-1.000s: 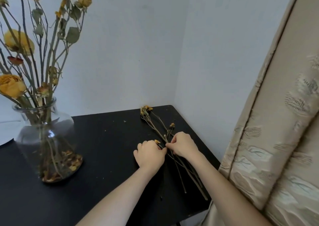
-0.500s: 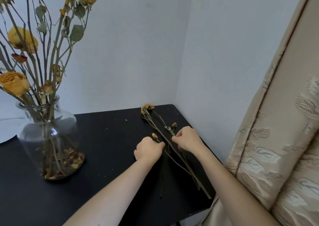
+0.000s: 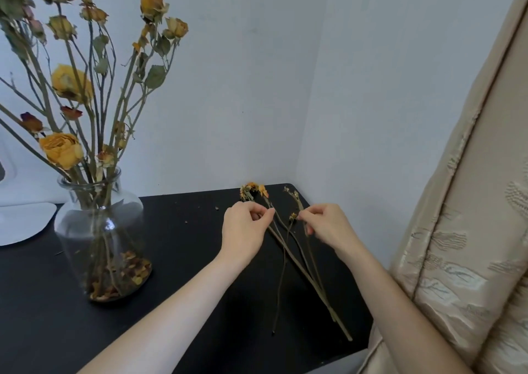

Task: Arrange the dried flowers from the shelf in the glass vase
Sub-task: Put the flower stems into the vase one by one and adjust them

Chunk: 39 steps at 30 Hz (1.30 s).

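Note:
A clear glass vase (image 3: 100, 231) stands at the left of the black shelf (image 3: 185, 288). It holds several dried yellow roses (image 3: 61, 149) on long stems, with fallen petals at its bottom. To the right, a few thin dried flower stems (image 3: 303, 271) slope down toward the shelf's front right corner. My left hand (image 3: 245, 232) pinches one stem just below its small orange heads (image 3: 253, 189). My right hand (image 3: 325, 226) pinches another thin stem beside a tiny dried bud (image 3: 293, 216). Both hands are raised slightly off the shelf.
A beige patterned curtain (image 3: 471, 216) hangs close along the right edge of the shelf. White walls meet in a corner behind. A white object (image 3: 20, 222) lies at the back left. Small crumbs (image 3: 217, 208) dot the shelf.
Both hands have risen and moved apart, each pinching a stem and separating the bunch. The view has shifted, so the vase appears closer to the middle.

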Each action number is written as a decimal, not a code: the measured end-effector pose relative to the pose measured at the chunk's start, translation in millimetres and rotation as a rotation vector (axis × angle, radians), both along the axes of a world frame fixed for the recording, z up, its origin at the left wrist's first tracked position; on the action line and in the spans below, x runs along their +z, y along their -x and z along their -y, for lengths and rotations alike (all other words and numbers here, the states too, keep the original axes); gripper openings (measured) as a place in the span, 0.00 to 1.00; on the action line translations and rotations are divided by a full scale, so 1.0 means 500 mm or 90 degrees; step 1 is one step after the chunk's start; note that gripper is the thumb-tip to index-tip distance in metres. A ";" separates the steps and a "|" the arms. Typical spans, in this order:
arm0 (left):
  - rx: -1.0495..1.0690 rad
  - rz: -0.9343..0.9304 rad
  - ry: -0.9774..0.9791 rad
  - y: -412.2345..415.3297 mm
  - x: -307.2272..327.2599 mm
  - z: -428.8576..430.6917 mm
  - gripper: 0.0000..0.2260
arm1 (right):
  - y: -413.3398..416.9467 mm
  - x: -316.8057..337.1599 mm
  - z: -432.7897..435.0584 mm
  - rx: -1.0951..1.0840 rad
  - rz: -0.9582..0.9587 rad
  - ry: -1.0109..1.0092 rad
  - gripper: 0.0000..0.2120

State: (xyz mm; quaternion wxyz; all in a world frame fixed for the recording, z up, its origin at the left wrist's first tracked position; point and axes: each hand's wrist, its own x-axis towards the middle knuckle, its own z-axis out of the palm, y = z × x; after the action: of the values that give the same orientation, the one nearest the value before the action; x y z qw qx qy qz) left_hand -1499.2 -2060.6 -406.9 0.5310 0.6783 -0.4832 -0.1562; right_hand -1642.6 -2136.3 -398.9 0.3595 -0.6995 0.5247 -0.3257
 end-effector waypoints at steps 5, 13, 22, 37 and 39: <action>0.017 0.085 0.139 -0.039 0.058 -0.094 0.07 | -0.021 0.015 -0.016 0.008 0.080 0.016 0.08; 0.252 0.227 0.374 -0.168 0.173 -0.303 0.02 | -0.112 0.022 -0.046 0.064 0.106 0.050 0.07; 0.344 0.160 0.568 -0.255 0.254 -0.364 0.05 | -0.177 0.033 -0.087 0.125 0.080 0.083 0.05; 0.301 -0.022 0.560 -0.293 0.178 -0.328 0.03 | -0.160 0.041 -0.096 0.131 0.067 0.081 0.06; 0.300 -0.001 0.550 -0.291 0.174 -0.327 0.02 | -0.161 0.040 -0.097 0.133 0.066 0.079 0.06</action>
State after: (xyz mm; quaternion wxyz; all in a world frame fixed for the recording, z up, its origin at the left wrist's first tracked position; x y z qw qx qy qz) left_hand -1353.6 -1897.1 -320.0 0.7849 0.4868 -0.3372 0.1822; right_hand -1562.3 -2087.8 -378.7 0.3741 -0.7537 0.4084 -0.3538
